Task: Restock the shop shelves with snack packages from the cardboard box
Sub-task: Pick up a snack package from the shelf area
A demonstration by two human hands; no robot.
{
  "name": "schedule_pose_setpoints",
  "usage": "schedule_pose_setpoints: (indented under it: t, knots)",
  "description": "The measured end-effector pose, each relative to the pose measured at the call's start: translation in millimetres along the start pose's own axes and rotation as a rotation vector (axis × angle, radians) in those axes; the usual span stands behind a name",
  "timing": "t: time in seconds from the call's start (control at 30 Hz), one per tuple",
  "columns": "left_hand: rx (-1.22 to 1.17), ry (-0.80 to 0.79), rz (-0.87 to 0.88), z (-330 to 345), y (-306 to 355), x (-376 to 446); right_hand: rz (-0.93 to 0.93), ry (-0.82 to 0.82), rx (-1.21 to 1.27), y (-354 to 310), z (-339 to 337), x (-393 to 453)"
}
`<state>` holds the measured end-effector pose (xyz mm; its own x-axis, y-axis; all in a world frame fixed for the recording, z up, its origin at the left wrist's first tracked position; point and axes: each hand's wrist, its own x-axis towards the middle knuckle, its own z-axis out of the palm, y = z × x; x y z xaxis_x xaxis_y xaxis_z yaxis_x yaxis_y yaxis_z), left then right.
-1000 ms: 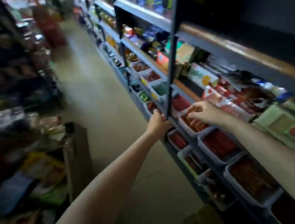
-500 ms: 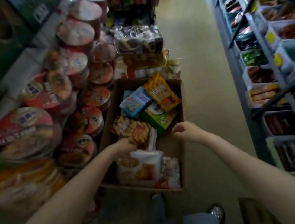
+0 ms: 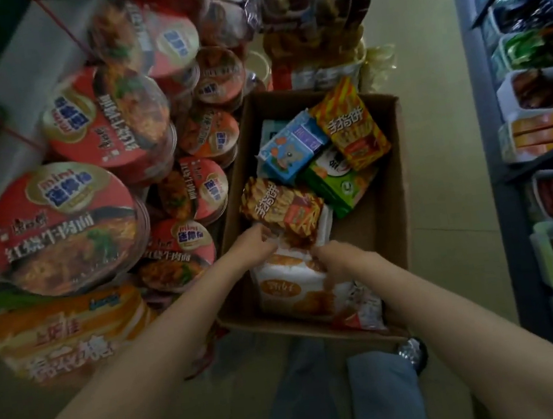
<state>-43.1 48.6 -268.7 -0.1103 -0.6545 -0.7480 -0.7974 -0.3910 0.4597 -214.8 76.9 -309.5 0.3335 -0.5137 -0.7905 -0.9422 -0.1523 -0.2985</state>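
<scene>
An open cardboard box (image 3: 392,203) stands on the floor in front of me, holding several snack packages. Both hands are inside it. My left hand (image 3: 251,246) grips the near edge of an orange-brown striped snack packet (image 3: 282,208). My right hand (image 3: 337,260) has curled fingers on the top of a white and orange bag (image 3: 287,285) just below that packet. Further back in the box lie a blue carton (image 3: 290,147), a green packet (image 3: 335,178) and a second orange striped packet (image 3: 350,125).
Stacks of red instant noodle bowls (image 3: 63,226) crowd the left side, with an orange package (image 3: 58,334) below them. The blue shop shelves (image 3: 531,283) with bins of snacks run down the right. Bare floor lies between box and shelves. My legs (image 3: 351,397) are below.
I turned from the shelves down to the box. Both hands left the shelf and moved into the box, closing on the packets near its front.
</scene>
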Motion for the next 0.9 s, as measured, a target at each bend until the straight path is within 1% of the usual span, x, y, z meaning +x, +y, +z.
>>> schedule_pose_setpoints:
  t: [0.1, 0.2, 0.3, 0.37, 0.43, 0.57, 0.63, 0.7, 0.77, 0.8, 0.83, 0.9]
  knots:
    - [-0.026, 0.063, 0.083, -12, 26, 1, 0.008, 0.013, -0.001, 11, -29, -18]
    - [-0.035, 0.144, 0.235, -22, 80, -6, 0.067, 0.102, 0.103, 42, -86, -65]
    - [-0.003, 0.181, 0.46, -26, 161, -25, 0.133, 0.218, 0.179, 87, -142, -142]
    - [0.084, 0.164, 0.646, -20, 217, -45, 0.174, 0.284, 0.208, 117, -159, -204]
    - [0.256, 0.142, 0.834, -1, 271, -69, 0.251, 0.359, 0.196, 150, -158, -267]
    - [0.619, 0.185, 1.125, 67, 369, -121, 0.43, 0.486, 0.156, 209, -128, -393]
    - [0.714, 0.177, 1.25, 111, 413, -149, 0.514, 0.544, 0.12, 235, -105, -459]
    - [0.763, 0.144, 1.325, 158, 456, -178, 0.602, 0.655, 0.117, 258, -78, -525]
    - [0.731, 0.126, 1.365, 205, 500, -206, 0.688, 0.811, 0.116, 279, -52, -589]
    - [0.659, 0.102, 1.393, 227, 522, -218, 0.728, 0.897, 0.112, 287, -39, -619]
    - [0.54, 0.057, 1.446, 248, 541, -233, 0.763, 0.998, 0.113, 294, -26, -646]
    - [0.224, -0.035, 1.558, 287, 576, -261, 0.81, 1.231, 0.145, 306, 1, -694]
